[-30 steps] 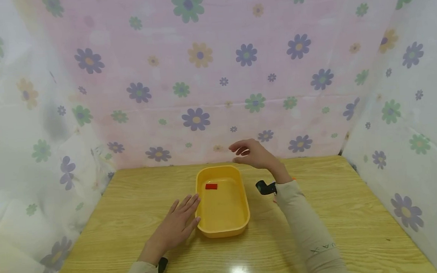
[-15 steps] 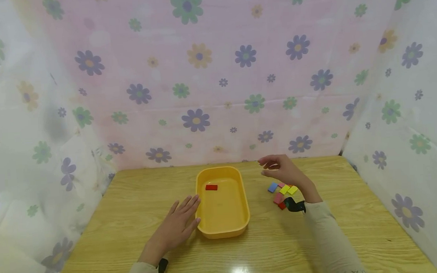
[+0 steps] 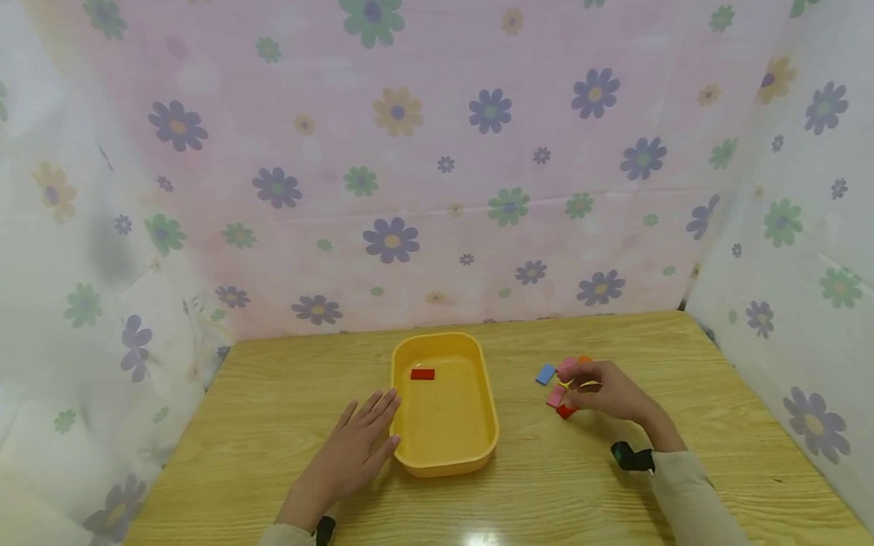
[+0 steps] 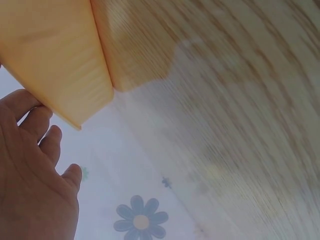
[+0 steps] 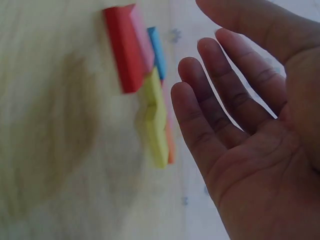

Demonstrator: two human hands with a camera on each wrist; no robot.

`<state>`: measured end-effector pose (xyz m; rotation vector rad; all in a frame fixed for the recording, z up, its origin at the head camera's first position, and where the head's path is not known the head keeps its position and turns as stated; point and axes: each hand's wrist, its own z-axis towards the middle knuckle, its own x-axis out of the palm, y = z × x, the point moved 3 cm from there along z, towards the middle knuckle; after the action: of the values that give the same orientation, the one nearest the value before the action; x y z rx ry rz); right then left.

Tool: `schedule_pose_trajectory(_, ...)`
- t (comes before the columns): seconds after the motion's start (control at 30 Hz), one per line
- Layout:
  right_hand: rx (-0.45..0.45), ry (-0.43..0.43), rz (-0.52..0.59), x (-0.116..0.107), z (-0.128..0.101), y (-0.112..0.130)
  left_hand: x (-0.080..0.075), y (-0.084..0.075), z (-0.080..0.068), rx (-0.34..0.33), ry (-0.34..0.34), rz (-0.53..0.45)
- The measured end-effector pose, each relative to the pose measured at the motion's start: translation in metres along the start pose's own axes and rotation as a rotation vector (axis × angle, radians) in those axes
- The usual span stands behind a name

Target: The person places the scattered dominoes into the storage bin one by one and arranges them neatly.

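A yellow plastic tub (image 3: pixel 449 422) stands in the middle of the table with one red block (image 3: pixel 423 374) lying inside near its far end. My left hand (image 3: pixel 346 458) rests with straight fingers against the tub's left rim, and the left wrist view shows the fingertips at the tub's edge (image 4: pixel 65 60). Over a small group of coloured blocks my right hand (image 3: pixel 613 396) hovers, fingers spread and relaxed, holding nothing. In the right wrist view a red block (image 5: pixel 122 50), a pink block (image 5: pixel 142 40), a blue block (image 5: pixel 157 52) and yellow blocks (image 5: pixel 156 120) lie beside the fingers.
The wooden table (image 3: pixel 293 374) reaches back to a flowered curtain (image 3: pixel 429 140), with curtain sides at left and right. A blue block (image 3: pixel 545 374) lies at the left of the group, an orange block (image 3: pixel 585 359) at its back, partly behind the right hand.
My right hand has moved from above the tub's far right corner rightward and down to the blocks, which its arm had covered earlier. The left hand and the tub have stayed put.
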<state>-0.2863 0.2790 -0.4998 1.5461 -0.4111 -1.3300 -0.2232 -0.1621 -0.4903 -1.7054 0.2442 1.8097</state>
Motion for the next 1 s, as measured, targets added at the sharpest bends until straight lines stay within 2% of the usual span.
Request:
schedule_pose_trajectory(0.37,0.059,0.026,-0.082,0.0,-0.016,-0.014,-0.001,-0.001,0.001,0.007,-0.008,-0.011)
schedule_pose_trajectory(0.63,0.076,0.025,-0.123,-0.001,-0.014,-0.019,0.0,0.001,0.001,-0.002,0.0,-0.018)
schedule_pose_trajectory(1.0,0.065,0.032,-0.151,0.001,-0.008,-0.02,0.0,-0.001,0.001,0.01,-0.022,-0.003)
